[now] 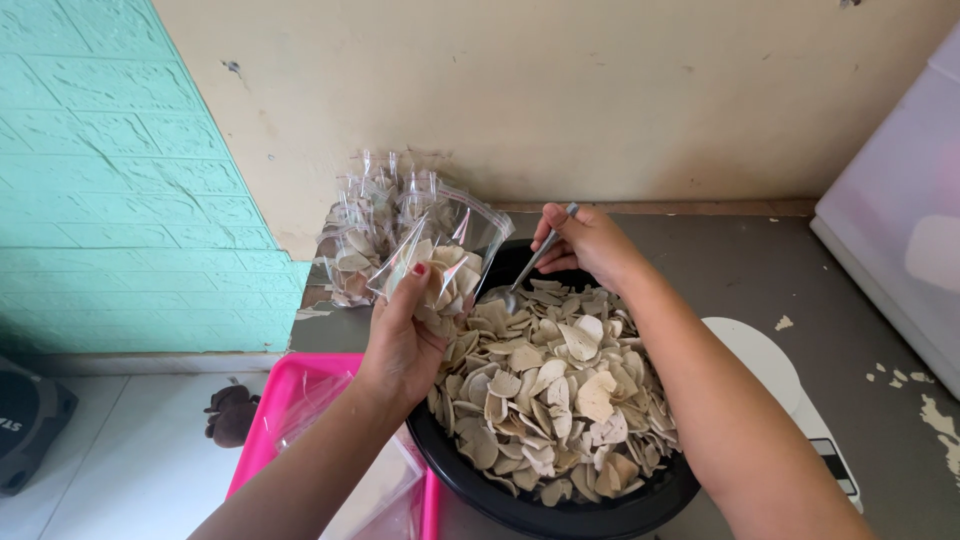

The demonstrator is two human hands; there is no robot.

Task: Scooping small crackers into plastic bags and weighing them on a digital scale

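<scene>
Grey worn tabletop [800,270] w/ chipped paint sat against a cream wall [560,90] & green brick-pattern panel [110,180]. Centre of it: small clear zip-top plastic bag [445,250], part-filled w/ pale chips, held up over the round black basin [560,510] of thin beige dried chips [550,390]. Left hand [405,340] had fingers closed on the bag's lower half, mouth tilted toward the basin. Right hand [585,240] had fingers pinched on a slim metal spoon handle [545,245], bowl end down among the chips. Judged best: keep bag mouth wide & just above the pile, small scoops, no spill. Behind stood filled clear bags [365,225]; pink plastic tray [290,400] at left; white flat scale [790,390] right.
</scene>
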